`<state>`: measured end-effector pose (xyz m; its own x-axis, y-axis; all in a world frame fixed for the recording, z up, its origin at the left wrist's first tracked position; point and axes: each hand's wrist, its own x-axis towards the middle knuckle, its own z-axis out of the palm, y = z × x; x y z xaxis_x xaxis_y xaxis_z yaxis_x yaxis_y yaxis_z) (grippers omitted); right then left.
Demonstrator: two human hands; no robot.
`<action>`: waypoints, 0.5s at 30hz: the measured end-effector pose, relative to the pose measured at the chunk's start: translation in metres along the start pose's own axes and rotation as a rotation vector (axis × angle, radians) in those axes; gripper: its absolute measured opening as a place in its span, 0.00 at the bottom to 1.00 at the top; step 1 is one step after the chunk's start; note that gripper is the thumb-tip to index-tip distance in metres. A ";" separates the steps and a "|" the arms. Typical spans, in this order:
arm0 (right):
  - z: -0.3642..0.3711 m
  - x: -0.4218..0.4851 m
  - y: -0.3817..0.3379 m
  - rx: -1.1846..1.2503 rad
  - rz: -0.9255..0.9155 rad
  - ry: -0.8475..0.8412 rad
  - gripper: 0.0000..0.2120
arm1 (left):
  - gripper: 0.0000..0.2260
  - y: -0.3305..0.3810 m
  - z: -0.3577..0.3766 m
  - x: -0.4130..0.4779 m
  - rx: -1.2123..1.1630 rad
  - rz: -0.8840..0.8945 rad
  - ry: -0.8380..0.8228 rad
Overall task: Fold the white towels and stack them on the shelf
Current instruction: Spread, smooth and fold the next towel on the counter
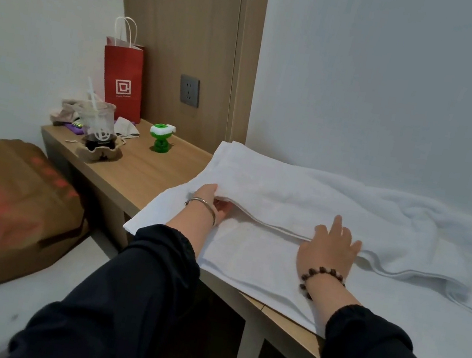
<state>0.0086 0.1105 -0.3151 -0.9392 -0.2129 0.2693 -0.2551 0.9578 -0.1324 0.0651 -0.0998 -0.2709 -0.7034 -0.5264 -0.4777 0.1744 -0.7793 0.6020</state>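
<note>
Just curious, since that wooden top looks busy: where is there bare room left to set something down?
Bare wood shows on the shelf between the green toy and the left edge of the white towel. The far left end is crowded with the cup, red bag and cloths. Rightward, a crumpled towel covers the rest.

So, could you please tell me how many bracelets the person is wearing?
2: a silver bangle on the left wrist and a brown bead bracelet on the right wrist. The dark sleeves could hide more further up.
</note>
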 end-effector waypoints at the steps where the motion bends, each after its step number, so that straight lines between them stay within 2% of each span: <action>1: -0.002 0.001 0.003 -0.046 -0.004 -0.016 0.18 | 0.15 0.006 -0.002 0.001 -0.033 0.033 0.005; 4: -0.019 0.010 0.007 -0.077 -0.007 0.022 0.14 | 0.14 0.025 0.000 -0.006 -0.076 0.087 -0.091; 6: -0.042 0.019 0.006 0.070 0.029 0.193 0.12 | 0.10 0.034 0.009 -0.018 -0.098 0.124 -0.171; 9: -0.084 0.019 0.003 0.386 0.012 0.553 0.14 | 0.03 0.049 0.022 -0.041 -0.165 0.209 -0.270; 11: -0.105 0.006 0.002 0.493 -0.068 0.748 0.15 | 0.01 0.060 0.018 -0.057 -0.184 0.268 -0.299; 12: -0.110 -0.005 0.003 0.510 -0.126 0.818 0.14 | 0.03 0.063 0.011 -0.062 -0.169 0.301 -0.293; 14: -0.106 -0.035 0.004 0.487 -0.285 0.875 0.14 | 0.08 0.065 -0.014 -0.069 -0.123 0.357 -0.236; 15: -0.097 -0.053 0.005 0.451 -0.388 0.846 0.13 | 0.09 0.063 -0.031 -0.069 -0.112 0.367 -0.174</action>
<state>0.0793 0.1457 -0.2375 -0.3494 -0.1193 0.9293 -0.7324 0.6533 -0.1915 0.1459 -0.1231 -0.2197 -0.6849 -0.7181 -0.1233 0.5022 -0.5879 0.6342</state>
